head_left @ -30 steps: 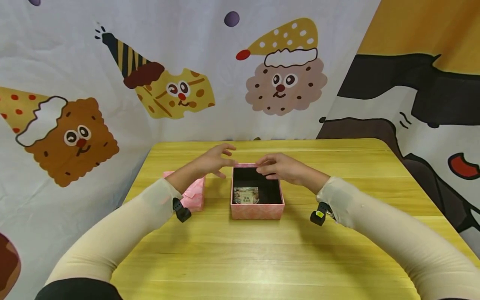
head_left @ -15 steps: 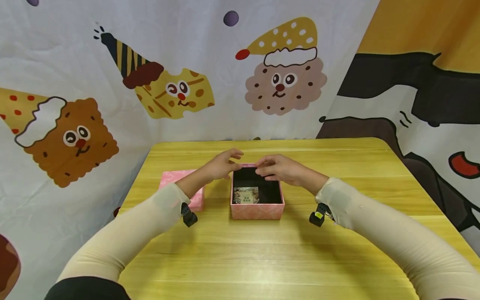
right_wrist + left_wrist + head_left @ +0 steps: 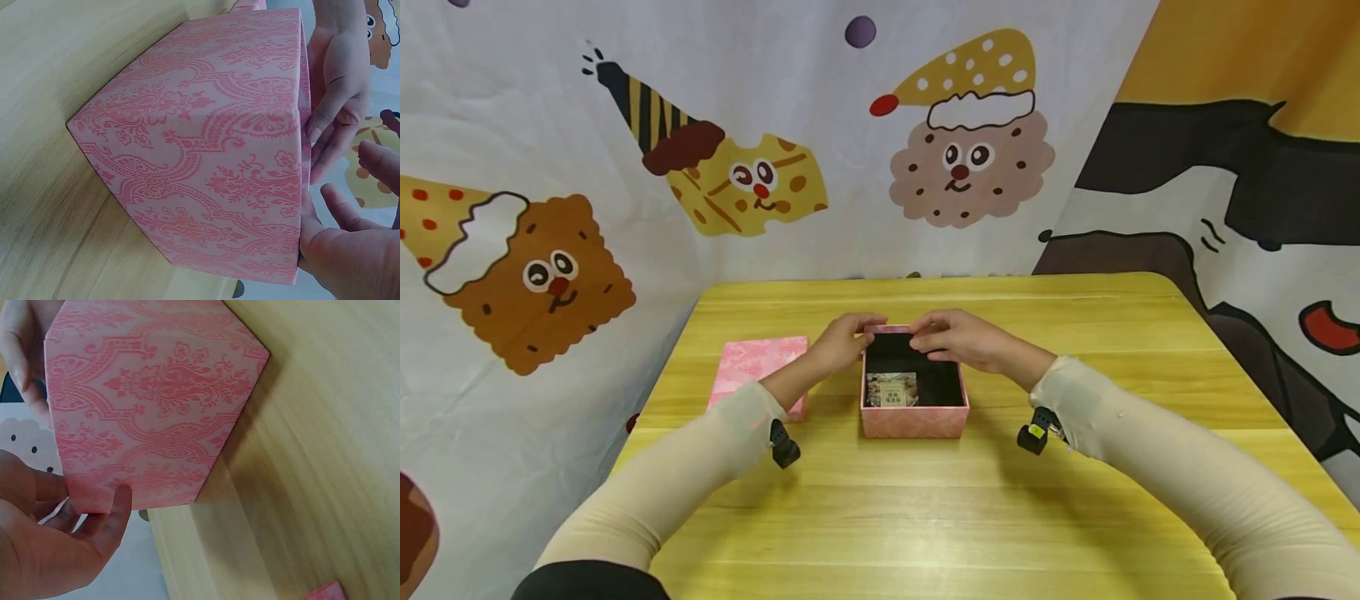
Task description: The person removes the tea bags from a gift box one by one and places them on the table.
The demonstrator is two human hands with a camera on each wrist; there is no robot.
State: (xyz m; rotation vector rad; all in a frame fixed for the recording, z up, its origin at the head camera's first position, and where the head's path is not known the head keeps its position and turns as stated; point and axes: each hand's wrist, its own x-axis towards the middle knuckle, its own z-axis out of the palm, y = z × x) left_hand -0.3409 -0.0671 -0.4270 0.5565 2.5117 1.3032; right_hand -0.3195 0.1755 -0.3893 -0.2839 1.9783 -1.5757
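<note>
An uncovered pink patterned box [image 3: 913, 422] with a black inside stands on the table. A small printed packet or card [image 3: 892, 389] lies in it near the front left. At the far left corner, my left hand [image 3: 841, 343] grips the box wall; in the left wrist view one finger lies along the outer side [image 3: 150, 394]. My right hand [image 3: 973, 339] is at the far right part of the rim. Its fingers are spread and slightly bent in the right wrist view, with some of the thumb side hidden behind the box edge [image 3: 250, 187].
A pink lid [image 3: 760, 362] lies left of the box, partly behind my left forearm. The yellow wooden table [image 3: 917, 508] reaches back to a printed cartoon cloth [image 3: 850, 250]. Black wrist cameras [image 3: 784, 446] sit on both wrists.
My left hand has moved right and down from above the lid side to the box's far left corner and taken hold there. More of the lid shows. The right hand has hardly moved.
</note>
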